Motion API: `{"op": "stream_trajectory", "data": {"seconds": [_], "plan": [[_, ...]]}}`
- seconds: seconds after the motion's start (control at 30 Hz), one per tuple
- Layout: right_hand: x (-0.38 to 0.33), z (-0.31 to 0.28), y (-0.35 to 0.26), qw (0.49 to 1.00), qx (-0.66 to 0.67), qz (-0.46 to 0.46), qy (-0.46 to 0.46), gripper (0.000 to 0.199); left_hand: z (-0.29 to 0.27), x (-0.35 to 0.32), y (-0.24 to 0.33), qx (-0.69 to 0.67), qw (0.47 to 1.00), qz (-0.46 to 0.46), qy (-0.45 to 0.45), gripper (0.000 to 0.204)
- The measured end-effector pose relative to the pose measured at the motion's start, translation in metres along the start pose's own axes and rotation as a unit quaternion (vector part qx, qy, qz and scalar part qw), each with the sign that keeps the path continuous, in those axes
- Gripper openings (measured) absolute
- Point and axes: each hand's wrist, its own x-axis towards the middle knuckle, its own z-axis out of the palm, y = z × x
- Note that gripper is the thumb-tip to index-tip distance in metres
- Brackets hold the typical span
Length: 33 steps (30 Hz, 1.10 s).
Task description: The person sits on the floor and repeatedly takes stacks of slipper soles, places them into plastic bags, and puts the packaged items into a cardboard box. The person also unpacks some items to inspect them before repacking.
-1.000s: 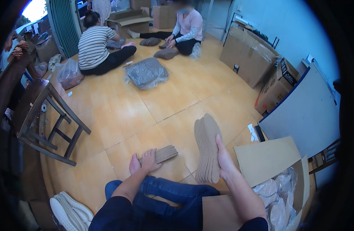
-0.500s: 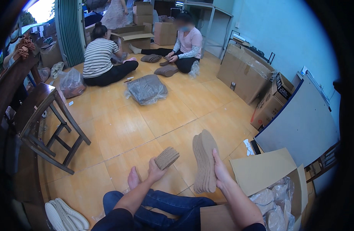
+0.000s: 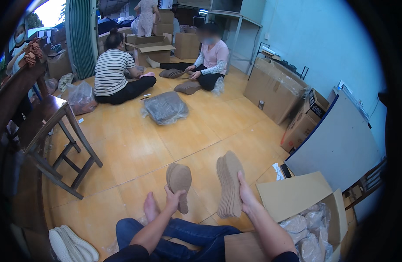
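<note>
Low in the middle of the frame, the left hand (image 3: 171,202) grips a small bundle of tan, felt-like shoe insoles (image 3: 179,183), fingers closed round its lower end so the bundle stands nearly upright above the person's bare foot (image 3: 149,206). Just to the right of it, the right hand (image 3: 246,196) clasps a much thicker stack of the same tan insoles (image 3: 229,184) on edge, thumb along one side, its bottom edge close to the yellow wooden floor (image 3: 135,148). The two bundles are apart, not touching.

The thick stack looks like the weak point: held by one side only, its outer insoles could fan out and slide to the floor if the grip loosens. The small bundle, pinched at one end, could tip the same way.

At the lower right an open cardboard box (image 3: 297,196) holds clear plastic bags (image 3: 310,227). At the top of the frame, two other people sit by a plastic-wrapped grey pile (image 3: 166,107).
</note>
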Motion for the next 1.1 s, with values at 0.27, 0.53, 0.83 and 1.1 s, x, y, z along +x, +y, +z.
{"op": "stream_trajectory", "data": {"seconds": [0.27,0.53,0.83,1.1], "plan": [[0.000,0.004,0.007,0.999,-0.042,0.024,-0.001,0.073,0.016,-0.062,0.153,-0.429,0.854,-0.115,-0.270,0.077],[-0.003,0.000,0.011,0.998,-0.049,0.010,-0.036,0.071,0.039,-0.099,0.219,-0.551,0.739,-0.094,-0.377,0.089],[-0.003,0.001,0.015,0.999,-0.022,0.001,-0.045,0.064,0.032,-0.111,0.243,-0.371,0.846,0.004,-0.383,0.075],[0.001,0.001,0.017,0.999,-0.018,0.008,-0.040,0.066,0.035,-0.124,0.275,0.453,0.717,0.529,0.007,0.082]]}}
